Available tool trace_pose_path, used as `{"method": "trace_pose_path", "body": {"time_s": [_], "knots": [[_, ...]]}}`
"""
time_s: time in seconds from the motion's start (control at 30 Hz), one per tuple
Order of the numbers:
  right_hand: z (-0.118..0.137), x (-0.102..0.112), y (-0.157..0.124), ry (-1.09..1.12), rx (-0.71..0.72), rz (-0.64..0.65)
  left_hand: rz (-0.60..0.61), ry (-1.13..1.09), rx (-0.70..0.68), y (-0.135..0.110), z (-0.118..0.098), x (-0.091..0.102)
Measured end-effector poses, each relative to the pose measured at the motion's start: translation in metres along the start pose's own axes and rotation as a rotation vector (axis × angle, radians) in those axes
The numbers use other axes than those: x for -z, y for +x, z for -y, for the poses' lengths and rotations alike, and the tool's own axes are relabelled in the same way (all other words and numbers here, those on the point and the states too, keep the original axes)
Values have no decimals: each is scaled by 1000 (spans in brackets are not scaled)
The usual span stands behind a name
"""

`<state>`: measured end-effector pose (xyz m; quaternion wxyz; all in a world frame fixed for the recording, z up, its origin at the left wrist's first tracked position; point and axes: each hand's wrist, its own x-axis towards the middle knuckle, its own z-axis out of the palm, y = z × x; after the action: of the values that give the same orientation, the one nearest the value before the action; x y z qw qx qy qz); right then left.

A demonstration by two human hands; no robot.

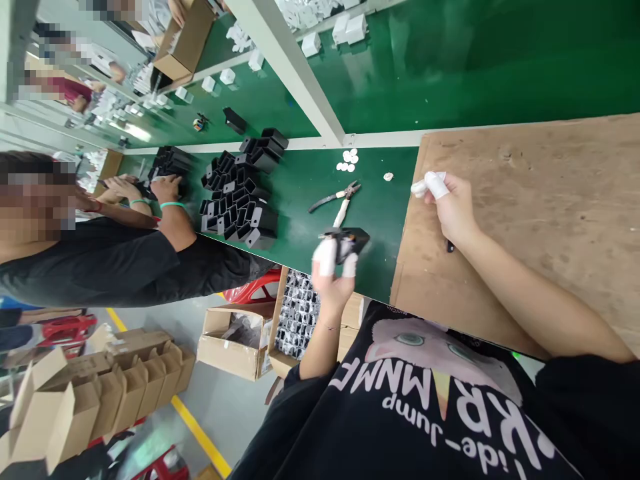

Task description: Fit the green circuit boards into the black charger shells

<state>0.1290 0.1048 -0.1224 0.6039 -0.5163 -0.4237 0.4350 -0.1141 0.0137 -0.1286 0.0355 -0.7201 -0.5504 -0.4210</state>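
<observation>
Your white finger covers [437, 185] stand out against the brown, dark-flecked board [540, 187]. Left of it, the part [359, 239] in your left hand [334, 287] and the casings [261, 219] are black, discs [347, 156] white, pliers [347, 193] black-and-white, tabletop [297, 183] green. On the board's near side, your black shirt [310, 440] bears white lettering [426, 385].

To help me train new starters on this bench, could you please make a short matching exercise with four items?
Column one
1. Pliers
2. Left hand
3. Discs
4. Flat board

Column two
A. Brown, beneath the right hand
B. White, in a small cluster
C. Handles spread, lying on the green table
D. Gripping a black part

Right pairs: 1-C, 2-D, 3-B, 4-A
</observation>
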Motion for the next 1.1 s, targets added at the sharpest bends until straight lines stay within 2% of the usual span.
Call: {"method": "trace_pose_path", "body": {"time_s": [0.07, 0.1, 0.23, 0.27, 0.37, 0.5, 0.6, 0.73, 0.83, 0.97, 1.1], "knots": [[-1, 1, 2, 33, -17, -22, 143, -15, -78, -3, -1, 2], [0, 1, 2, 45, -21, -27, 155, -22, -107, -4, -2, 3], [3, -1, 1, 87, -18, -42, -69, 44, -124, -5, -7, 6], [3, -1, 0, 103, -22, -51, -60, 62, -126, -7, -7, 6], [3, -2, 0, 123, -41, -70, 78, 71, -114, -12, -5, 6], [5, -3, -1, 123, -30, -65, -40, 68, -84, -19, 0, 6], [6, -4, -2, 136, -48, -76, 58, 3, -75, -21, 3, 7], [7, -5, -3, 133, -61, -65, -37, -13, -12, -24, 3, 8], [6, -5, -3, 129, -59, -70, 71, -18, 9, -26, 3, 9], [6, -5, -4, 125, -65, -57, -21, -35, 116, -30, 3, 11], [7, -6, -5, 121, -78, -57, 46, -89, 146, -36, 5, 10]]}}
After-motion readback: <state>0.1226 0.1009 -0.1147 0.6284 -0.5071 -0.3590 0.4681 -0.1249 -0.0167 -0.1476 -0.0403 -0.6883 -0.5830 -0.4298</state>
